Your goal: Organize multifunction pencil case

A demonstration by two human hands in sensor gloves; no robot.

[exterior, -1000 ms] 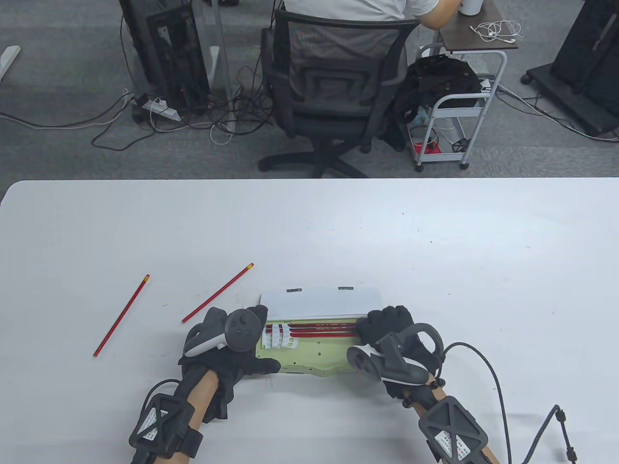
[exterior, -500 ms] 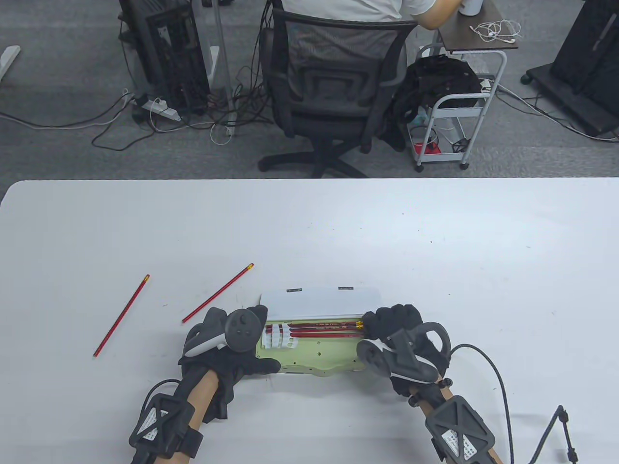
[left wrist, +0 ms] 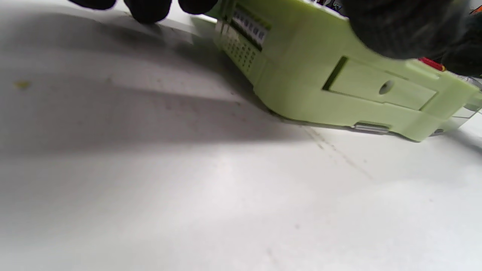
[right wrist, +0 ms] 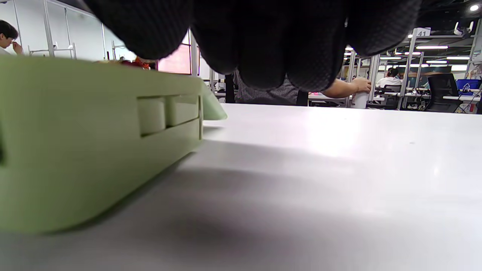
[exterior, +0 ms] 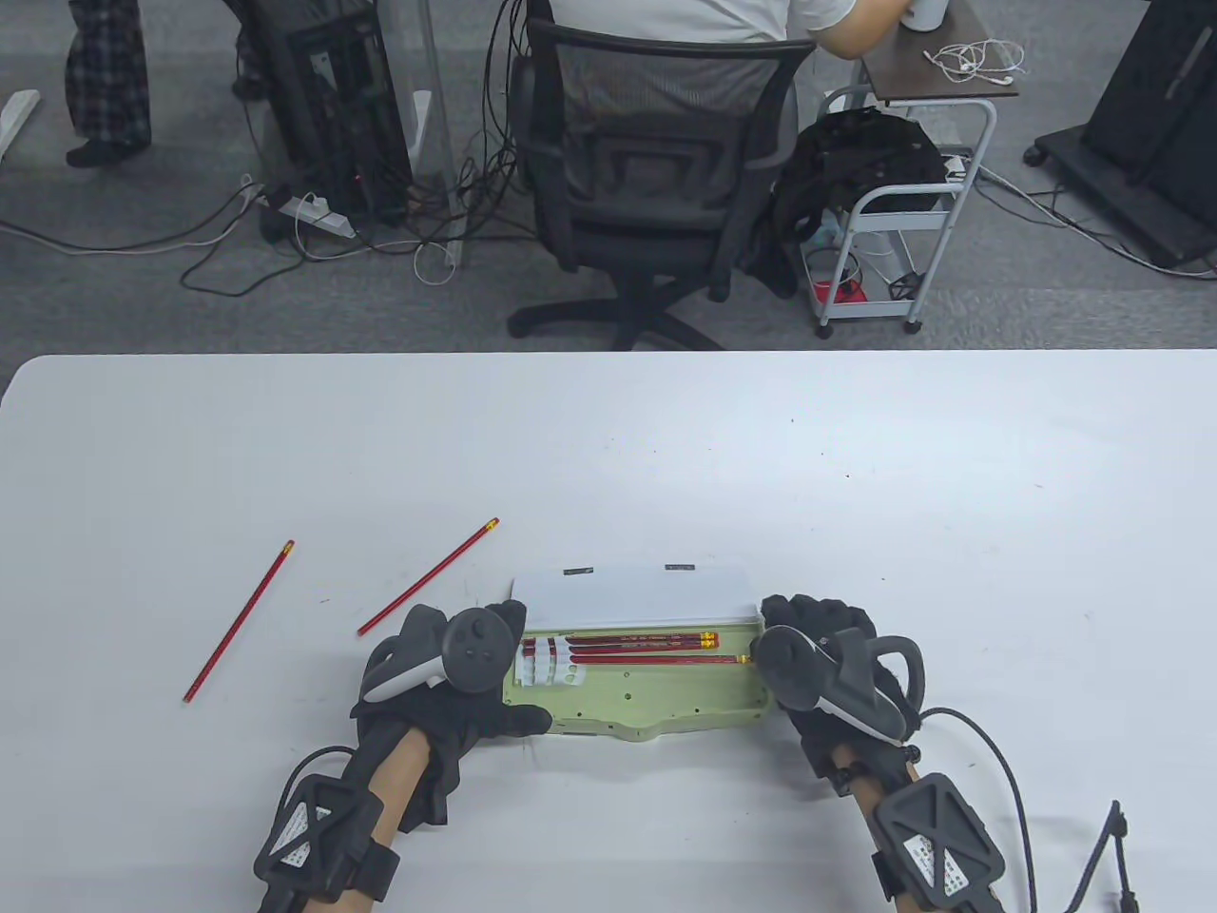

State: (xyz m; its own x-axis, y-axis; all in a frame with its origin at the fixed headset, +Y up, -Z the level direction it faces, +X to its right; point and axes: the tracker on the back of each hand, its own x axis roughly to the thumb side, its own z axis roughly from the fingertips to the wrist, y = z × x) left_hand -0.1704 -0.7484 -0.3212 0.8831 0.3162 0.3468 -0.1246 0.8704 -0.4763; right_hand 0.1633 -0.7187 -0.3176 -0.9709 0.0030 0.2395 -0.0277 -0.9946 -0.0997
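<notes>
On the white table (exterior: 666, 456), furthest left, a loose red pencil (exterior: 239, 621) lies slanting, its eraser end toward the far side. To its right a second red pencil (exterior: 429, 576) lies at a similar slant, well apart from the first and just short of the left hand (exterior: 447, 680).

That hand rests at the left end of the pencil case (exterior: 647, 699). Its thumb lies along the case's near edge and its fingers reach round the far left corner, so the grip is clamped on the case. From the left wrist view the thumb presses on the case's top, and three fingertips (left wrist: 147, 9) touch the table beyond it.

The case sits near the table's front edge, between the two hands. It is a flat, pale green plastic box, lying open, with its white lid (exterior: 632, 594) raised along the far side. Inside, three red pencils (exterior: 637, 648) lie side by side along the far part of the tray, their left ends tucked into a white clip holder (exterior: 549, 663). The green tray floor nearer the person is bare, dotted with small holes. In the left wrist view its side wall shows a recessed panel with a small hole and a ribbed grille.

At the right end, the right hand (exterior: 827, 656) sits just beside the case, fingers curled loosely downward above the table and holding nothing; the grip is relaxed. Whether it touches the case I cannot tell.
</notes>
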